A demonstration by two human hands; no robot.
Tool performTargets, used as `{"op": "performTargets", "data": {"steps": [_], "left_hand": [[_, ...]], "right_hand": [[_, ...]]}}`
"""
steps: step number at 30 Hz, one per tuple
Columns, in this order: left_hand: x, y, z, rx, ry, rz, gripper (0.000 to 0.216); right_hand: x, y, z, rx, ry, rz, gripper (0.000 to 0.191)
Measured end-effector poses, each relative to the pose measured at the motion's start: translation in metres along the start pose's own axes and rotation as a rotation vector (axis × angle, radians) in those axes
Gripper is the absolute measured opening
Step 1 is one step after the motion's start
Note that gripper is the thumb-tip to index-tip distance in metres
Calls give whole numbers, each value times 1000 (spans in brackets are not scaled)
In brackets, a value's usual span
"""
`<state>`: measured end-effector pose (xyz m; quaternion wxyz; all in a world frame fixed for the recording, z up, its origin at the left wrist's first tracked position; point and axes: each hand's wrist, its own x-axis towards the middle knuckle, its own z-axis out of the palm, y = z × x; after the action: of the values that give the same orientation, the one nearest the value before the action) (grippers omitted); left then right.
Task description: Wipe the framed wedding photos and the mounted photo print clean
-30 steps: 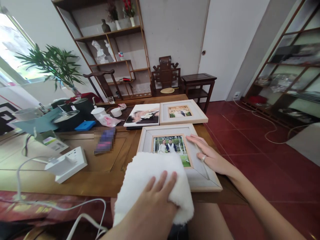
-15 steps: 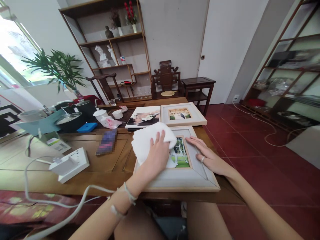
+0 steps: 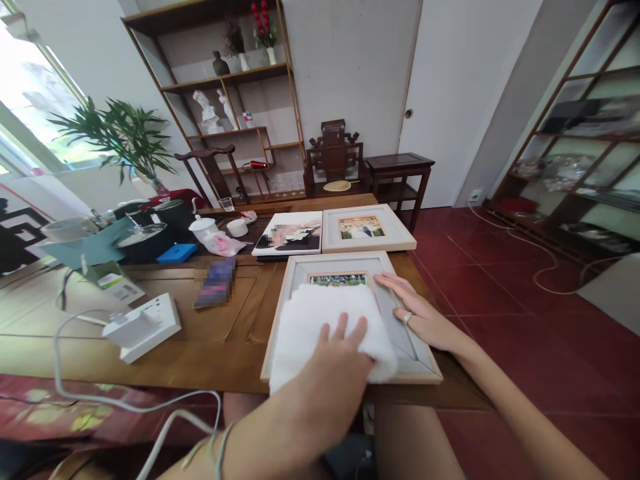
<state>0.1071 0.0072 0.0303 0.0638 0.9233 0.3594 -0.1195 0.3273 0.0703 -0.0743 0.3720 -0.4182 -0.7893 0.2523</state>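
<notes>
A picture frame with a wide pale border and light wood edge lies flat near the table's front edge. Over its lower left and middle spreads a white cloth, hiding most of the photo inside. My left hand presses on the cloth with its fingers spread over the top and the thumb side tucked into a fold, gripping it. On the frame's right border rests my right hand, fingers stretched out flat, a ring on one finger.
Behind the frame lie a second framed photo and a photo book. At left on the wooden table are a white power strip, a blue box, a white teapot and black pots. A cable hangs by my left arm.
My left hand has drawn the white cloth down toward me, from the frame's upper left to its lower part. The photo's top strip now shows. My right hand stays in place.
</notes>
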Motion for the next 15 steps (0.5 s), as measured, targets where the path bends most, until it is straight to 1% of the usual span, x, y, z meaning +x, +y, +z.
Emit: {"op": "performTargets", "data": {"steps": [3, 6, 8, 12, 15], "left_hand": [[-15, 19, -4, -35, -28, 4, 31], [-15, 27, -6, -35, -55, 9, 32], [-8, 25, -4, -11, -38, -30, 33], [19, 12, -1, 53, 64, -107, 34], [45, -3, -2, 76, 152, -231, 33]], "right_hand": [[0, 0, 1, 3, 5, -8, 60], [1, 0, 1, -6, 11, -11, 58], [1, 0, 1, -10, 15, -10, 56], [2, 0, 1, 8, 24, -1, 47], [3, 0, 0, 17, 24, 8, 42]]}}
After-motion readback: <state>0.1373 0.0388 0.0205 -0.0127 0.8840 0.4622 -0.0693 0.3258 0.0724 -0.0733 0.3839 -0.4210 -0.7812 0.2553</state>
